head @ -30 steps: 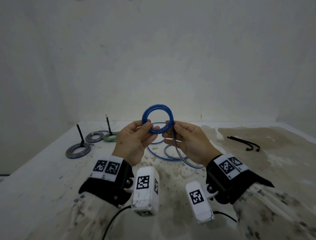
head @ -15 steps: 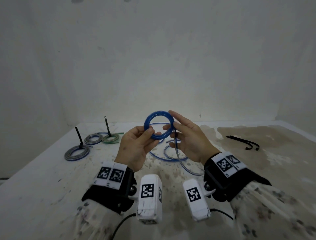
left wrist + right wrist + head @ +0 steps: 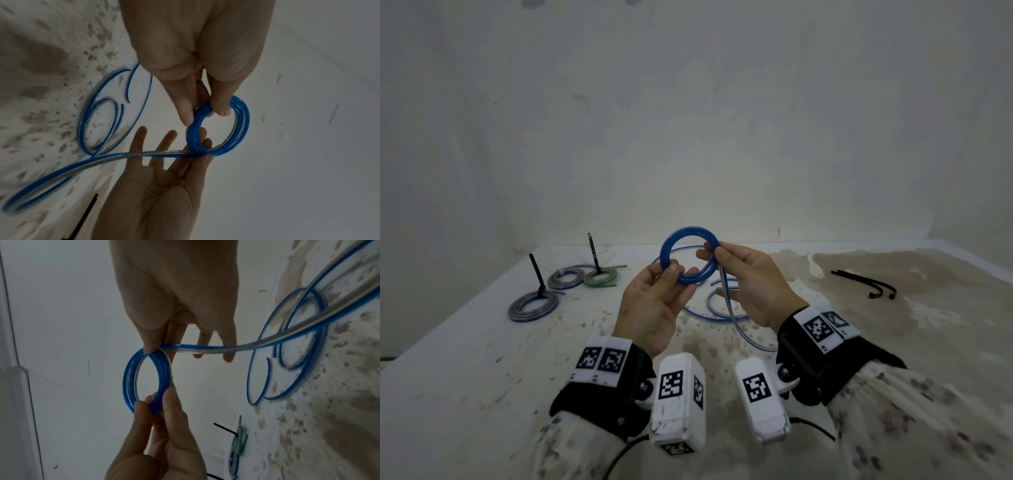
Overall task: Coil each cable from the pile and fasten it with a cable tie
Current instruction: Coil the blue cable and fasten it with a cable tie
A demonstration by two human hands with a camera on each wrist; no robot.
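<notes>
We hold the blue coil (image 3: 690,257) upright in the air above the table (image 3: 465,359), near its middle. Our left hand (image 3: 654,305) pinches the coil's lower left edge between thumb and fingertips. Our right hand (image 3: 753,284) pinches its right edge with thumb and forefinger, the other fingers straight and spread. From that right-hand pinch the loose cable (image 3: 736,318) drops to the table and runs on in open loops just beyond our hands. To the far left lie three tied coils: a grey one (image 3: 533,306) nearest, another grey one (image 3: 566,278) behind it and a green one (image 3: 601,275) touching that, though only two upright tie tails show clearly. Well apart at the far right lie spare ties (image 3: 866,282), black; we cannot count them.
</notes>
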